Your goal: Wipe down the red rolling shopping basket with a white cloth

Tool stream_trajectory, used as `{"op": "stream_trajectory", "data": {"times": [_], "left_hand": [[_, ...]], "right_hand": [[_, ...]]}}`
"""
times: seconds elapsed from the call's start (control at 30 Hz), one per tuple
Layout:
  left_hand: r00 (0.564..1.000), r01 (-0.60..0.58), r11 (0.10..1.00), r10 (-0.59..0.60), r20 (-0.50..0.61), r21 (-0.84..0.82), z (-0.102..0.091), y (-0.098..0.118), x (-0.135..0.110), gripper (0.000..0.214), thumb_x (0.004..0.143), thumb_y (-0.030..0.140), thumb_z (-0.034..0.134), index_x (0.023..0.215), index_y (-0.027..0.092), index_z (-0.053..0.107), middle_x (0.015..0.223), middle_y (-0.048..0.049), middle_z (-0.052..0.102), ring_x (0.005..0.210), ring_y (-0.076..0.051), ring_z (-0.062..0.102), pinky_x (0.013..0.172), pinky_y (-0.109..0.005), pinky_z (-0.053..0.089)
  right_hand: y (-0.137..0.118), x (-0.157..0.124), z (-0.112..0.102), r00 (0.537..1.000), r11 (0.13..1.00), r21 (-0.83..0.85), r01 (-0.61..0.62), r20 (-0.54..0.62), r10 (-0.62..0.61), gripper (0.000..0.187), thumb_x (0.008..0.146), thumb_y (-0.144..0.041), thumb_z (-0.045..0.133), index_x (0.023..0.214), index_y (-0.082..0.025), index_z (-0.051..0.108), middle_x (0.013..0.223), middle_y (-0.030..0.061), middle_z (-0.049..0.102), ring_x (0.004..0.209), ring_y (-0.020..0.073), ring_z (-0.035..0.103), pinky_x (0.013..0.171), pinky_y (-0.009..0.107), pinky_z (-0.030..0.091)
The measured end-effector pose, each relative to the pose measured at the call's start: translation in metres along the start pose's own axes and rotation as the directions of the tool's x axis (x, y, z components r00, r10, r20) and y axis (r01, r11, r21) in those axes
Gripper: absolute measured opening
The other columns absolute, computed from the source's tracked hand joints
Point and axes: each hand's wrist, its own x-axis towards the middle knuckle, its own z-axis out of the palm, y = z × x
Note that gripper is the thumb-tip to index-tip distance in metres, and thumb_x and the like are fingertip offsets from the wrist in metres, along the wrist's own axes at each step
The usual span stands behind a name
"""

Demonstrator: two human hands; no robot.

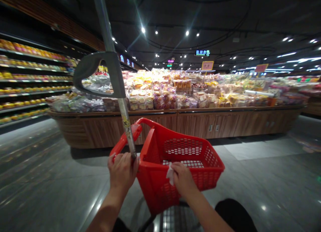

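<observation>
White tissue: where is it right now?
In the head view, just below centre, the white tissue is pinched in the person's right hand, at the near side of the red shopping cart.

Supermarket, shopping cart [159, 178], price sign [207, 65], stocked shelves [35, 80], probably bagged snacks [164, 93]

The metal pole [103, 19] is cut off by the top edge, and its lower end drops out of sight at the left hand [122, 174], which also covers the near part of the red handle [120, 144]. The right hand [183, 179] hides part of a white scrap [170, 174] and a stretch of the red basket's [155, 181] near rim. Both forearms [106, 207] leave by the bottom edge. Shelves [27, 66] run past the left edge, their goods blurred; the farther price card's [261, 68] writing is unreadable.
</observation>
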Motion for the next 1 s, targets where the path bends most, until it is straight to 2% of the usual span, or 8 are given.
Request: {"op": "stream_trajectory", "data": {"times": [0.1, 0.2, 0.33, 0.5, 0.6, 0.7, 0.83, 1.0], "left_hand": [[1.000, -0.007, 1.000, 0.007, -0.011, 0.009, 0.001, 0.001, 0.001, 0.023, 0.085, 0.037, 0.043, 0.076, 0.020, 0.055, 0.073, -0.0034, 0.061, 0.081, -0.024, 0.053, 0.093, -0.045, 0.027], [1.000, -0.022, 1.000, 0.022, -0.007, 0.010, 0.002, -0.002, 0.002, 0.022, 0.084, 0.037, 0.043, 0.077, 0.020, 0.054, 0.074, -0.0035, 0.061, 0.081, -0.023, 0.053, 0.093, -0.044, 0.027], [1.000, -0.020, 1.000, 0.020, -0.013, 0.001, 0.004, -0.007, 0.003, 0.022, 0.083, 0.037, 0.043, 0.075, 0.020, 0.054, 0.073, -0.0040, 0.061, 0.082, -0.024, 0.053, 0.093, -0.044, 0.027], [1.000, -0.016, 1.000, 0.016, -0.013, -0.004, 0.008, -0.010, 0.003, 0.021, 0.083, 0.037, 0.044, 0.075, 0.020, 0.054, 0.076, -0.0044, 0.061, 0.083, -0.024, 0.053, 0.094, -0.043, 0.026], [1.000, -0.012, 1.000, 0.012, -0.009, 0.003, 0.008, -0.008, 0.002, 0.022, 0.084, 0.037, 0.043, 0.075, 0.020, 0.054, 0.076, -0.0039, 0.061, 0.084, -0.024, 0.052, 0.095, -0.043, 0.025], [1.000, -0.009, 1.000, 0.009, -0.014, -0.001, 0.006, -0.005, 0.002, 0.022, 0.084, 0.037, 0.042, 0.077, 0.020, 0.055, 0.076, -0.0039, 0.062, 0.083, -0.023, 0.052, 0.095, -0.043, 0.025], [1.000, -0.006, 1.000, 0.006, -0.008, -0.002, 0.003, -0.003, 0.002, 0.023, 0.084, 0.037, 0.043, 0.076, 0.020, 0.055, 0.072, -0.0034, 0.061, 0.080, -0.023, 0.053, 0.094, -0.043, 0.026], [1.000, -0.003, 1.000, 0.003, -0.013, -0.011, 0.003, -0.004, 0.002, 0.022, 0.083, 0.037, 0.045, 0.074, 0.020, 0.055, 0.071, -0.0039, 0.061, 0.080, -0.024, 0.053, 0.093, -0.044, 0.027]], "right_hand": [[-0.033, 0.011, 0.023, 0.995, 0.992, 0.067, 0.103, 0.006, -0.104, 0.020, 0.077, -0.013, 0.055, 0.095, -0.016, 0.064, 0.102, 0.0083, 0.062, 0.098, 0.0192, 0.056, 0.091, 0.030, 0.041], [-0.040, 0.018, 0.032, 0.997, 0.996, 0.042, 0.076, 0.006, -0.076, 0.016, 0.073, -0.012, 0.059, 0.088, -0.018, 0.061, 0.092, 0.0054, 0.062, 0.089, 0.0189, 0.057, 0.082, 0.029, 0.043], [-0.006, 0.012, 0.017, 0.999, 0.995, -0.089, -0.036, -0.023, 0.034, 0.023, 0.069, -0.001, 0.047, 0.077, -0.020, 0.056, 0.083, 0.0024, 0.059, 0.078, 0.0168, 0.057, 0.071, 0.026, 0.041], [0.035, -0.007, -0.013, 0.988, 0.976, -0.161, -0.150, 0.003, 0.152, 0.024, 0.069, -0.002, 0.046, 0.077, -0.021, 0.057, 0.073, 0.0009, 0.062, 0.070, 0.0172, 0.059, 0.064, 0.024, 0.039], [0.036, -0.004, -0.023, 0.988, 0.983, -0.095, -0.154, -0.014, 0.154, 0.025, 0.074, -0.006, 0.046, 0.087, -0.021, 0.061, 0.076, 0.0010, 0.066, 0.073, 0.0181, 0.062, 0.066, 0.026, 0.042], [0.028, 0.012, -0.027, 0.993, 0.999, 0.006, -0.051, -0.103, 0.051, 0.038, 0.074, -0.005, 0.044, 0.103, -0.021, 0.062, 0.094, 0.0035, 0.068, 0.088, 0.0184, 0.062, 0.078, 0.029, 0.045], [0.020, 0.030, -0.024, 0.970, 0.998, 0.043, 0.056, -0.240, -0.044, 0.040, 0.071, -0.002, 0.044, 0.099, -0.019, 0.067, 0.105, 0.0069, 0.062, 0.098, 0.0184, 0.059, 0.089, 0.032, 0.044], [0.016, 0.013, -0.013, 0.998, 0.997, 0.067, 0.041, -0.041, -0.038, 0.031, 0.076, -0.007, 0.051, 0.096, -0.020, 0.070, 0.100, 0.0071, 0.065, 0.095, 0.0193, 0.060, 0.088, 0.033, 0.047]]}}
